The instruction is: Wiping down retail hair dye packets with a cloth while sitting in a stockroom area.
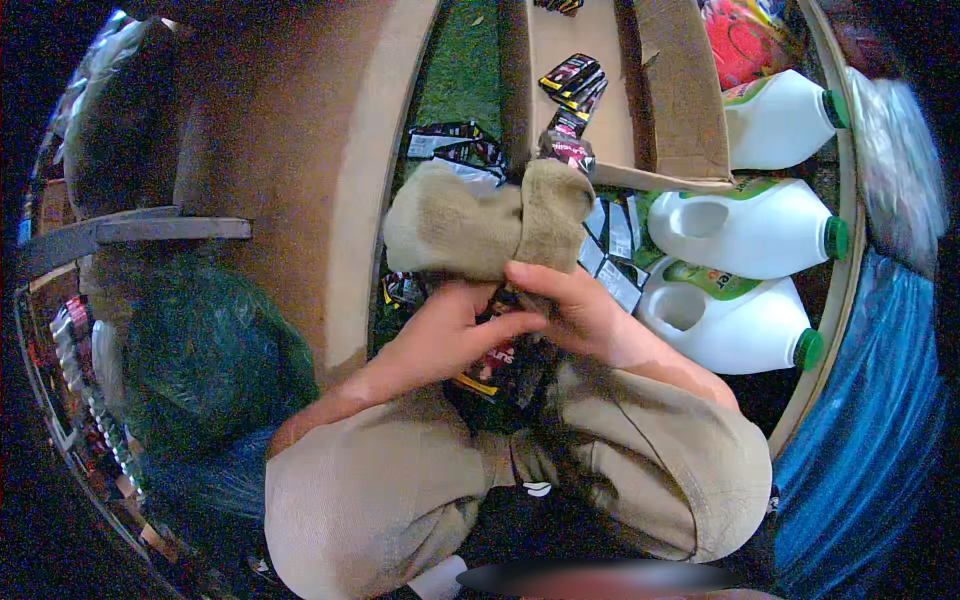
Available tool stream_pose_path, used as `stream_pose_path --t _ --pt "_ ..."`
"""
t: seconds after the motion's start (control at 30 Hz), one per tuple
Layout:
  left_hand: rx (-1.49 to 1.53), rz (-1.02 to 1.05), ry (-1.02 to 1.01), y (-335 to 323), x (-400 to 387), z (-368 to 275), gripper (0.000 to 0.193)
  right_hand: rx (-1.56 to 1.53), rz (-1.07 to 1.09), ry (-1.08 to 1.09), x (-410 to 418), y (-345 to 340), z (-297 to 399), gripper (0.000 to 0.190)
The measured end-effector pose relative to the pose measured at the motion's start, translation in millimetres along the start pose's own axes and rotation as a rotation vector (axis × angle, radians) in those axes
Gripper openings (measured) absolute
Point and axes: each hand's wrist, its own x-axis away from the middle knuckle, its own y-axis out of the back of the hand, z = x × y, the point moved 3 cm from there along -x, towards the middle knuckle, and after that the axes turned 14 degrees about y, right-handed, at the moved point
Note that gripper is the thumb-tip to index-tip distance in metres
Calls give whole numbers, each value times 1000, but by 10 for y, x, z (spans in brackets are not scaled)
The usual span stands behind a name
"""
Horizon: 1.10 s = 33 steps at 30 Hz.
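My left hand (pixel 459 324) and my right hand (pixel 574 309) meet between my knees around a strip of black printed sachets (pixel 495 364). Its lower part hangs below my fingers, showing a pink print and a yellow edge. My left thumb lies across the strip and reaches my right fingers. Part of the strip is hidden by both hands. Just beyond are my feet in tan socks (pixel 450 225). Several more black sachets (pixel 459 146) lie by the left foot, and some lie with their pale backs up (pixel 611 259) to the right of the socks.
An open cardboard box (pixel 686 97) holds sachet strips (pixel 574 82). To its right, several white plastic jugs (pixel 750 232) with green caps lie on their sides. Blue plastic sheeting (pixel 862 420) hangs at far right. A wooden board (pixel 375 150) and dark green bag (pixel 217 352) are left.
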Motion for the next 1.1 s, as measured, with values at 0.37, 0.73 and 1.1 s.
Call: stream_pose_path --t 0.37,0.73,1.1 --pt "-132 174 51 7 56 -57 29 -7 -325 306 4 31 272 30" --pt "-227 362 55 102 102 -51 26 -305 -122 451 -36 292 1040 26" --pt "-86 127 -204 47 -67 -206 25 310 -200 302 59 -127 572 26"
